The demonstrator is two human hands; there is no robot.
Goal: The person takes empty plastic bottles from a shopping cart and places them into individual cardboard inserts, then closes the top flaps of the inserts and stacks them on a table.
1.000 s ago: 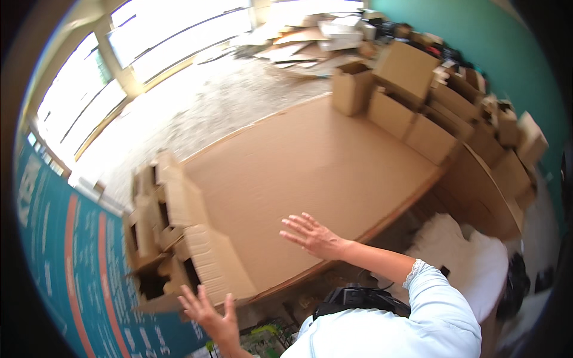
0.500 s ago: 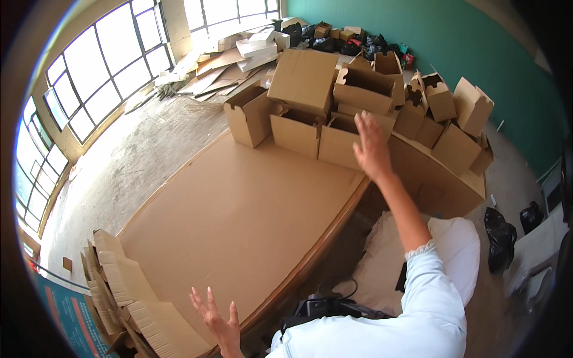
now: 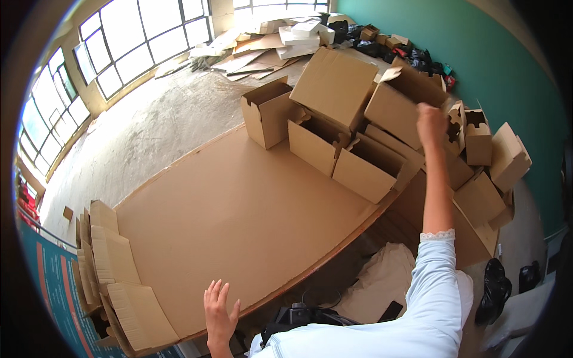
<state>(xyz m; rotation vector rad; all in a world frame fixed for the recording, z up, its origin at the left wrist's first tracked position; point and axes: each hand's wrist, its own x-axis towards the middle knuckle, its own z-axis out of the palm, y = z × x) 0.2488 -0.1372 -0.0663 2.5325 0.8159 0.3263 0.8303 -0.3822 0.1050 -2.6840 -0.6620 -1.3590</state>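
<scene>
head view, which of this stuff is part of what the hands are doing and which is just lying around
In hand:
- right hand, up against the pile of made-up boxes
- left hand, fingers spread at the near edge of the cardboard-covered table
- stack of flat boxes, nearest the left hand

Lying about:
- cardboard scraps by the windows
- black bags on the floor

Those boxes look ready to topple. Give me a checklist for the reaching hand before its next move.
1. Right hand at the stacked cardboard boxes: ok.
2. Grip on a box: cannot tell, the hand looks fisted and the contact is hidden.
3. Left hand open, holding nothing, at the near edge of the cardboard sheet: ok.
4. Sheet bare in the middle for setting a box down: ok.
5. Stack steady: not ok, boxes lie tilted and jumbled.
</scene>
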